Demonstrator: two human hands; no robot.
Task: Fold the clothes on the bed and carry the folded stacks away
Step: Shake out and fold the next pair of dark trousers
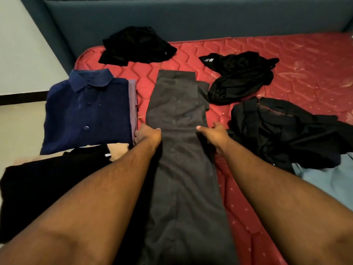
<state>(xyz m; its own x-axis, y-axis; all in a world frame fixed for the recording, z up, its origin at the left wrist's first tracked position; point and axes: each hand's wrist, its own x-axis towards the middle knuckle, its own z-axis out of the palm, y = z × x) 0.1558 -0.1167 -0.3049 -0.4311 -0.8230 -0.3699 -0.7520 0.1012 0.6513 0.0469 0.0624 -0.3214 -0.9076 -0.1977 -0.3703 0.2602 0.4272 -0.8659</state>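
Both hands at centre frame, forearms reaching in from the bottom edge. Left hand (148,133) grips the left edge of the dark grey trousers (179,150), fingers curled under the cloth, thumb on top. Right hand (214,133) pinches the opposite, right edge at the same level, thumb on the cloth, remaining fingers loosely bent behind. Trousers lie flat and lengthwise on the red quilted mattress (286,73), running from the bottom edge up to mid-frame, waistband end toward the top, legs laid together. Left of the trousers: navy button-up shirt (86,111), folded, collar toward the top, sitting on a stack with a purplish-grey garment (132,104) showing along its right side; left hand is just beside this stack. Lower left: black folded garment (47,184), with a beige garment (118,153) showing beneath its upper edge. Right of centre: loose black heap (286,134), unfolded, just beside the right hand. A pale blue garment (324,180) shows at the right edge under that heap. Upper right of centre: crumpled black garment with a label (242,77). Top centre: another crumpled black pile (135,44) at the mattress edge against the dark blue padded headboard (191,20). White wall (23,50) upper left.
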